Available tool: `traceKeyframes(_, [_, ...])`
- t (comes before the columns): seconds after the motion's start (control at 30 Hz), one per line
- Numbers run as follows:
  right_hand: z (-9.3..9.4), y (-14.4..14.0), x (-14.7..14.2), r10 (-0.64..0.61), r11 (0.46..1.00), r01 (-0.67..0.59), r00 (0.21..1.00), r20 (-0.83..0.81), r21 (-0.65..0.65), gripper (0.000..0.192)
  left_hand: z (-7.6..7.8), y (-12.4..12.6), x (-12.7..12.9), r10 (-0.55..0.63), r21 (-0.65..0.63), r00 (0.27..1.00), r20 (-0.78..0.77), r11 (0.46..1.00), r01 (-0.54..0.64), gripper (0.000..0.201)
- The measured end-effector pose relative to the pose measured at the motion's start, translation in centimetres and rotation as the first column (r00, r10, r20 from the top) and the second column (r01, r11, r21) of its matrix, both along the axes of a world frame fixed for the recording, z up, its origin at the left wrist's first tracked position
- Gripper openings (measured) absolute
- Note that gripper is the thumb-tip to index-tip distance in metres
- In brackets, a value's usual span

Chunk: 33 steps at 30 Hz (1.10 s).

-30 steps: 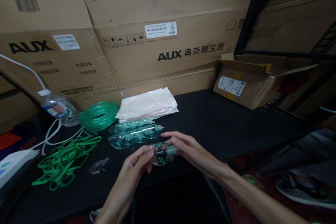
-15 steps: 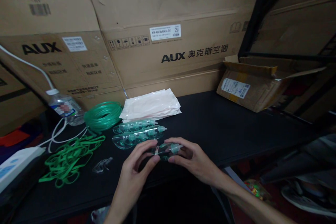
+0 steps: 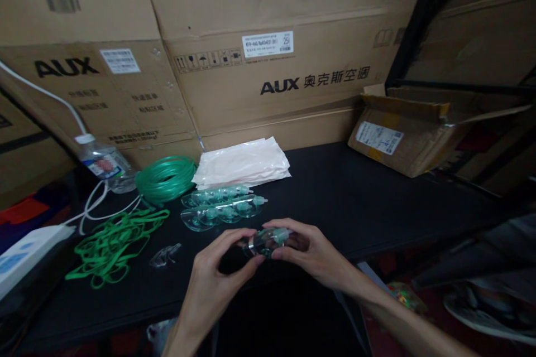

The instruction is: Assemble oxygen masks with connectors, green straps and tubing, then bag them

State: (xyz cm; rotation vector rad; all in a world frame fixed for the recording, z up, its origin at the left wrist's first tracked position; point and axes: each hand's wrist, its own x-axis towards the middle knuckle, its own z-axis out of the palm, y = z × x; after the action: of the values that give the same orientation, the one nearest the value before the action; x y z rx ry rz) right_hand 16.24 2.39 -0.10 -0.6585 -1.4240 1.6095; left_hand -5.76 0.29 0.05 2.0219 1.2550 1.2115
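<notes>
Both hands meet palm-inward over the table point(image 3: 377, 201) edge. The left hand point(image 3: 218, 273) and right hand point(image 3: 310, 254) pinch a clear mask piece point(image 3: 264, 241) between thumbs and fingertips, fingers closed around it. Since half a second ago the piece has turned slightly, the hands barely shifting.

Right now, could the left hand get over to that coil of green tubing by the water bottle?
Probably yes. The green tubing coil lies open on the black table, up and left of the left hand, with only clear masks beside the path. But that hand's grip is on a clear mask piece.
</notes>
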Motion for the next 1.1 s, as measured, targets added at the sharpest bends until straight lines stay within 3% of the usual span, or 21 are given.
traceKeyframes(0.3, [0.0, 0.0, 0.0, 0.012, 1.0, -0.011, 1.0, -0.015, 0.017, 0.041, -0.1, -0.3, -0.2, -0.009, -0.012, 0.999, -0.036, 1.0, 0.008, 0.025])
traceKeyframes(0.47, [-0.2, 0.0, 0.1, 0.016, 0.999, -0.015, 1.0, -0.017, 0.03, 0.041, 0.1, -0.3, -0.1, -0.019, -0.134, 0.999, 0.035, 0.991, 0.023, 0.026])
traceKeyframes(0.77, [-0.4, 0.0, 0.0, 0.002, 0.999, -0.003, 1.0, 0.021, 0.055, 0.04, -0.1, 0.1, 0.1, 0.054, -0.346, 0.969, 0.24, 0.938, 0.034, 0.028])
traceKeyframes(0.93, [-0.7, 0.0, 0.1, -0.036, 0.996, 0.038, 0.999, -0.019, 0.079, 0.042, 0.6, 0.1, 0.1, 0.091, -0.447, 0.922, 0.375, 0.89, 0.094, 0.043])
traceKeyframes(1.1, [-0.8, 0.1, 0.1, -0.051, 0.994, 0.053, 0.998, -0.021, 0.097, 0.042, 1.7, -0.1, 0.7, 0.073, -0.524, 0.932, 0.354, 0.841, 0.134, 0.034])
